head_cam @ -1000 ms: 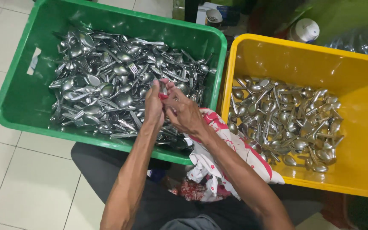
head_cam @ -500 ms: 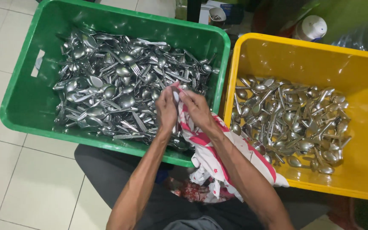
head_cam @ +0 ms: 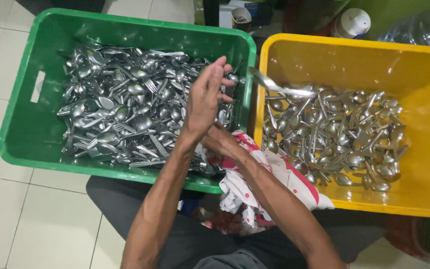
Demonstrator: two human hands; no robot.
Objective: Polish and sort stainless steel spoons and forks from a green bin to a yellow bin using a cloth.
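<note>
Likely wash-up corner of a catering or restaurant kitchen | white tiled floor (head_cam: pixel 6 209) | big green crate (head_cam: pixel 21 134) heaped with spoons and forks (head_cam: pixel 120 114) | yellow crate (head_cam: pixel 424 65) part-filled with spoons (head_cam: pixel 344 134) | patterned cloth (head_cam: pixel 269 174) between them | large water bottle (head_cam: pixel 424 27) behind

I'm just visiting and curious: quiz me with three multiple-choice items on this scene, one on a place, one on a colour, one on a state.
1. Where is the patterned cloth?
A. in the green crate
B. over the person's lap and right forearm
C. on the white tiles

2. What colour is the crate on the right?
A. yellow
B. blue
C. red

3. How is the left hand?
A. a closed fist
B. flat on the floor
C. raised, fingers spread

Answers:
1 B, it drapes between the two crates.
2 A, its walls are yellow, beside the green crate.
3 C, it is lifted over the cutlery.
</note>
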